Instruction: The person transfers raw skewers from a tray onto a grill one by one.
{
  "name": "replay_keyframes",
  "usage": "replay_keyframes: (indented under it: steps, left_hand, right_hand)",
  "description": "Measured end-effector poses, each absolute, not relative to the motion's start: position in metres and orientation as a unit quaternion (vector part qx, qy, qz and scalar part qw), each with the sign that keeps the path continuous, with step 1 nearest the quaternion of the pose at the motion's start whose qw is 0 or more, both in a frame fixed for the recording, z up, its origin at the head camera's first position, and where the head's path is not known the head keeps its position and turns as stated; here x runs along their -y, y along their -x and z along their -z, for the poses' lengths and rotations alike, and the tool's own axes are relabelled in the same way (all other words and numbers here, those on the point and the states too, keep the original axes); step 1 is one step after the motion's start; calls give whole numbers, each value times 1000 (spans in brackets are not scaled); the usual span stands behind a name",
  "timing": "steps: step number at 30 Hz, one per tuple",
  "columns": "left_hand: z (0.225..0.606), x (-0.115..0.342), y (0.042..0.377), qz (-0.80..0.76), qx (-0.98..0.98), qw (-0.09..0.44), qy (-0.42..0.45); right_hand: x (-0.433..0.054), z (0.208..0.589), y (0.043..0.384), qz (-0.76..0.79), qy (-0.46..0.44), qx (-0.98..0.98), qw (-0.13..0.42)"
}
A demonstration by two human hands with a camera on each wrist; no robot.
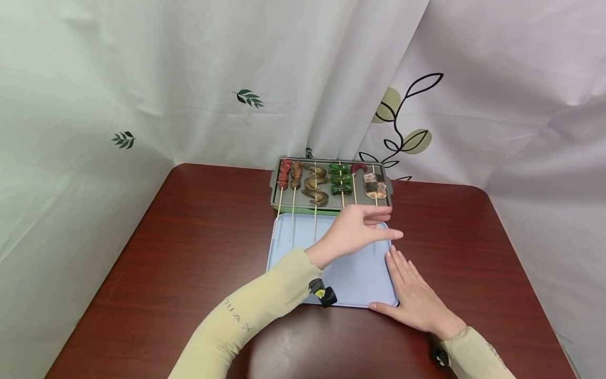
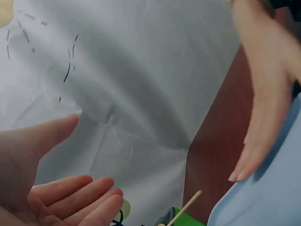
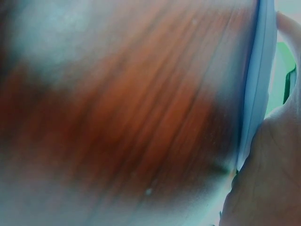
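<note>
My left hand (image 1: pixel 352 229) hovers over a light blue tray (image 1: pixel 352 279), thumb and fingers spread apart with nothing between them. The fish skewer (image 1: pixel 375 187) lies nearest to it, its stick passing beneath my fingers. In the left wrist view the left hand (image 2: pixel 56 188) shows an empty palm beside a stick end (image 2: pixel 190 205). My right hand (image 1: pixel 418 300) rests at the tray's right front corner, fingers straight along the edge and thumb at the front rim. The right wrist view catches the tray's side (image 3: pixel 258 80) against part of that hand (image 3: pixel 270 179).
Behind the tray stands a grey grill pan (image 1: pixel 273 195) with green below. It bears two meat skewers (image 1: pixel 284 173), a shrimp skewer (image 1: pixel 316 184), a green pepper skewer (image 1: pixel 341 179) and a curved dark red piece on a stick (image 1: pixel 357 168). White curtains (image 1: pixel 203 79) border the brown table (image 1: pixel 189 231).
</note>
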State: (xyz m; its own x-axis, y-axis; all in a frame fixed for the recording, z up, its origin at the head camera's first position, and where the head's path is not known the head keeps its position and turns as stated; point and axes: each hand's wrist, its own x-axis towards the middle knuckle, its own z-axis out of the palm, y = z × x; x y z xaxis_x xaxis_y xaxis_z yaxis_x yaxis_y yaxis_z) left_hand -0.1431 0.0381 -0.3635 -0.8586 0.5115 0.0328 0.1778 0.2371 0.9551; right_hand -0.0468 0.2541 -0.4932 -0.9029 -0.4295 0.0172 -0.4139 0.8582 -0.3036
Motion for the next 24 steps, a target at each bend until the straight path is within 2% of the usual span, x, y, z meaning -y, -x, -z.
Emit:
replay_keyframes:
  steps: [5, 11, 16, 24]
  left_hand:
    - [368, -28, 125, -559, -780, 119, -255]
    - [378, -1, 114, -496, -825, 42, -266]
    - [388, 29, 115, -465, -847, -7, -258]
    - [399, 85, 129, -407, -885, -57, -220]
  right_hand:
    - [-253, 494, 44, 152, 211, -965, 38]
    - [-254, 494, 43, 149, 215, -965, 22]
    - [-254, 494, 44, 144, 215, -966, 20]
    - [-255, 493, 43, 140, 224, -965, 2]
